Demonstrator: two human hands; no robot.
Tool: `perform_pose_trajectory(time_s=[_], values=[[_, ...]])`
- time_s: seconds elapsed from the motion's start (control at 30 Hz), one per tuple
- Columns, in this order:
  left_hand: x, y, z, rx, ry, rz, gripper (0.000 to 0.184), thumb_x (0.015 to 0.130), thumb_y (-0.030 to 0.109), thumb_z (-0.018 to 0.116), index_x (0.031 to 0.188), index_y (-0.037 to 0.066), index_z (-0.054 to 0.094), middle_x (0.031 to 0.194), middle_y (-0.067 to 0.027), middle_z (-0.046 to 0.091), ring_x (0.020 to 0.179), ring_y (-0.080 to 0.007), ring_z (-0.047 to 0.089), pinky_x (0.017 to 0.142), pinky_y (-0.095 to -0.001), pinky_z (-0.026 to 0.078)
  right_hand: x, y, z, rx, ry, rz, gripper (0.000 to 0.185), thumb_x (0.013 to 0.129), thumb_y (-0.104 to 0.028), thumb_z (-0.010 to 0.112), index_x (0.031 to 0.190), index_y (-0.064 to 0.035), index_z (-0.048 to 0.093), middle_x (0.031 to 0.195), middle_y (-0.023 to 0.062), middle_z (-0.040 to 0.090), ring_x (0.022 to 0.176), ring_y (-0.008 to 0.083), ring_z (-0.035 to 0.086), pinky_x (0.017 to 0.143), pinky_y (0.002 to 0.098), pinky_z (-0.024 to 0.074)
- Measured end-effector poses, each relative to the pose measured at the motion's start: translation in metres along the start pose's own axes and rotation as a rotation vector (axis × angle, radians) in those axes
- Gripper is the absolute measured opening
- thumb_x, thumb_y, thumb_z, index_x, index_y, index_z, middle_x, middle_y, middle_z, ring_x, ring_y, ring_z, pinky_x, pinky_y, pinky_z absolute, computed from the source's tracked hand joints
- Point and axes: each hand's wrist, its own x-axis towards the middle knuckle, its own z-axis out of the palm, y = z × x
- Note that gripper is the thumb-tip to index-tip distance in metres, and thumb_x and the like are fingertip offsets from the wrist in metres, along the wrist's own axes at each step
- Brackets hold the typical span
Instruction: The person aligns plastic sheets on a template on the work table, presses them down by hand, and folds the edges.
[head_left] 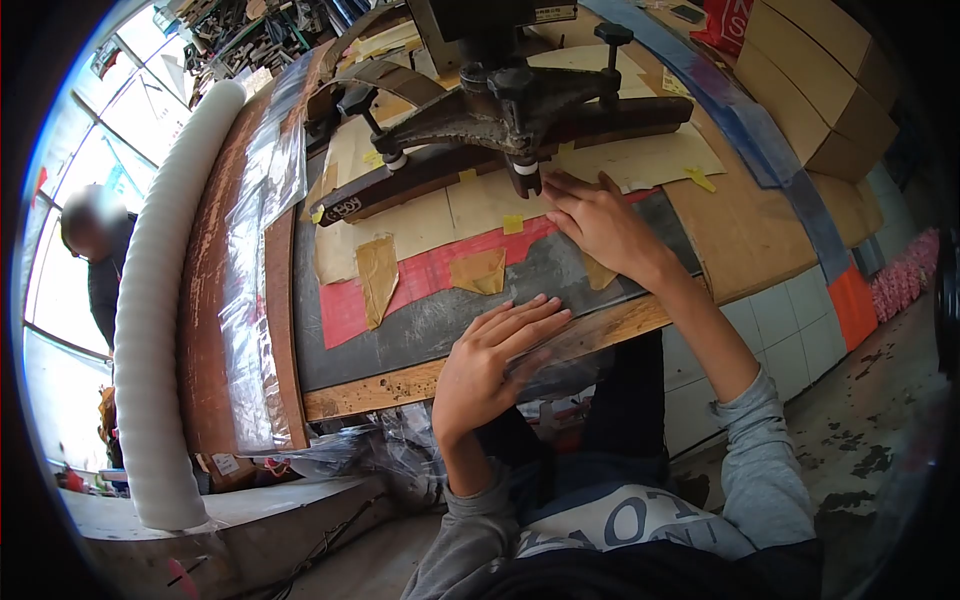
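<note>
My left hand (490, 365) rests at the front edge of a dark board (420, 335), fingers stretched out, with nothing in it. Farther right, my right hand (605, 230) lies with spread fingers near the edge of a cream sheet (420, 225), just beside the black metal press (500, 110). A red strip (345, 310) runs along the sheet's front side, with brown tape pieces (377, 280) across it. Small yellow tape bits (513, 223) mark the sheet. Beneath the press, a dark curved bar (420, 180) lies over the sheet.
A white foam roll (165, 300) stands along the left side, beside clear plastic film (255, 250). Cardboard boxes (815, 90) sit at the back right, near a blue strip (745, 120). Another person (105, 265) is at the far left. A wooden edge (370, 392) borders the board.
</note>
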Motion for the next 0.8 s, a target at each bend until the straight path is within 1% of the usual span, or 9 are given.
perform_pose_trajectory(time_s=[0.1,0.3,0.47,0.63,0.73,0.8], values=[[-0.0002,0.0001,-0.0002,-0.001,-0.006,0.001,0.04,0.088,0.018,0.061,0.128,0.015,0.06,0.13,-0.0074,0.06,0.125,-0.027,0.052,0.106,-0.045,0.039,-0.002,0.003,0.007,-0.038,0.038,-0.016,0.035,0.094,-0.023,0.055,0.121,-0.0013,0.057,0.13,0.0113,0.057,0.116,0.0263,0.057,0.098,0.0544,0.041],[0.0018,0.0012,-0.0028,0.001,-0.001,0.014,0.039,0.088,0.017,0.06,0.127,0.014,0.06,0.13,-0.0077,0.06,0.126,-0.0269,0.052,0.106,-0.0447,0.039,-0.0012,0.0007,0.005,-0.018,0.004,0.01,0.037,0.094,-0.022,0.054,0.125,-0.0003,0.056,0.131,0.0125,0.057,0.121,0.0264,0.054,0.103,0.055,0.0375],[-0.0005,0.0029,-0.0023,-0.009,-0.021,-0.012,0.039,0.089,0.017,0.06,0.128,0.014,0.06,0.13,-0.0076,0.06,0.127,-0.0264,0.051,0.107,-0.0445,0.038,-0.0041,-0.0022,0.0046,-0.011,-0.001,0.024,0.038,0.094,-0.022,0.054,0.126,0.0001,0.056,0.131,0.012,0.057,0.123,0.0258,0.052,0.103,0.0555,0.0372],[0.0,0.0006,-0.0013,-0.006,-0.03,-0.01,0.039,0.09,0.017,0.059,0.129,0.014,0.059,0.133,-0.0071,0.058,0.129,-0.0252,0.05,0.108,-0.0444,0.037,-0.0026,0.0009,0.008,-0.078,0.005,0.006,0.038,0.095,-0.022,0.052,0.127,0.0001,0.055,0.133,0.0118,0.056,0.124,0.0252,0.052,0.104,0.0563,0.0365],[0.0,0.0025,-0.0018,-0.038,-0.039,-0.044,0.04,0.088,0.014,0.06,0.128,0.012,0.061,0.133,-0.0063,0.058,0.131,-0.0252,0.048,0.109,-0.0454,0.035,-0.0029,-0.0018,0.005,-0.054,-0.018,0.026,0.038,0.095,-0.022,0.052,0.127,-0.0003,0.055,0.134,0.0116,0.055,0.125,0.0243,0.051,0.105,0.0563,0.0361],[-0.0006,0.0036,-0.002,-0.041,-0.038,-0.046,0.04,0.088,0.014,0.06,0.128,0.012,0.061,0.134,-0.0061,0.058,0.131,-0.0252,0.048,0.109,-0.0454,0.035,-0.0019,-0.002,0.0031,-0.034,-0.023,0.039,0.038,0.095,-0.022,0.052,0.127,-0.0008,0.055,0.134,0.0113,0.055,0.126,0.0236,0.05,0.105,0.056,0.0362]])
